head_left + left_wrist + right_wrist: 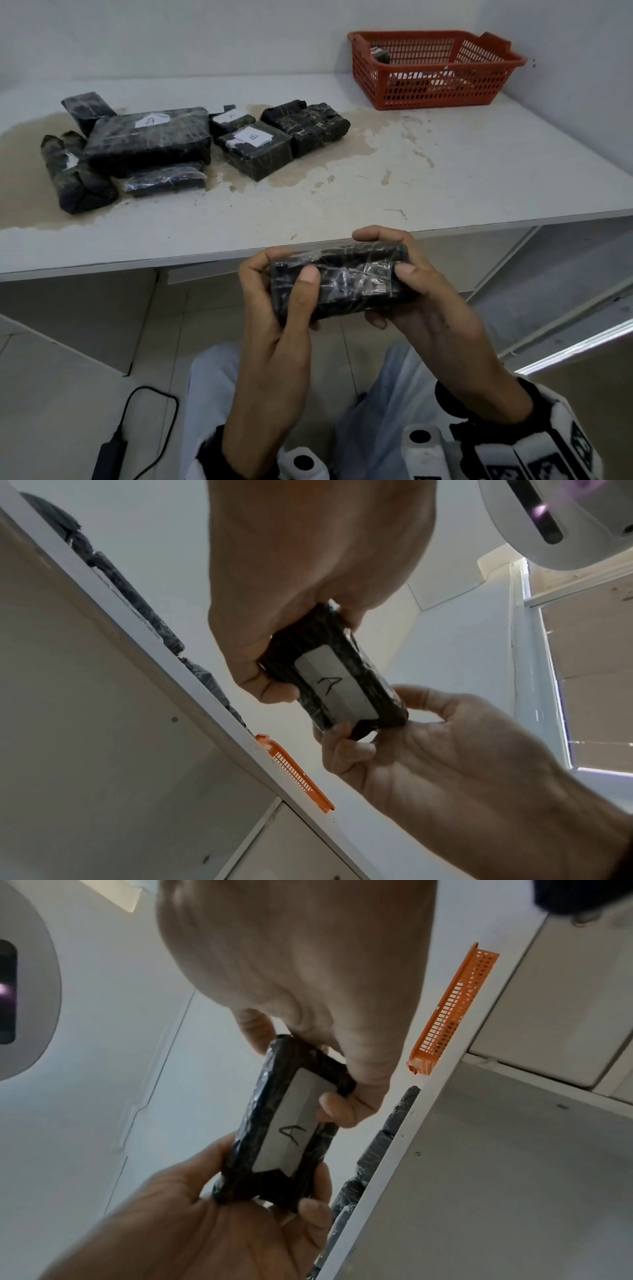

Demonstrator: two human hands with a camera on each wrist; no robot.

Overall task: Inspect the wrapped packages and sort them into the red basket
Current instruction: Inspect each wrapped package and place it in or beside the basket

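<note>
Head view: the red slatted plastic basket (436,68) on the white surface (445,164) holds dark packages, hard to make out. Left hand (274,308) and right hand (435,308) grip a black film-wrapped package (346,277) below the surface edge. Wrist views: its underside carries a white label (334,691) marked A

Black glossy-wrapped package (342,281), white label (334,688) with a black "A". Red lattice basket (435,68). White table (445,171) blotched with tan stains (301,171). Black packages (147,144), some white-labelled.
</note>
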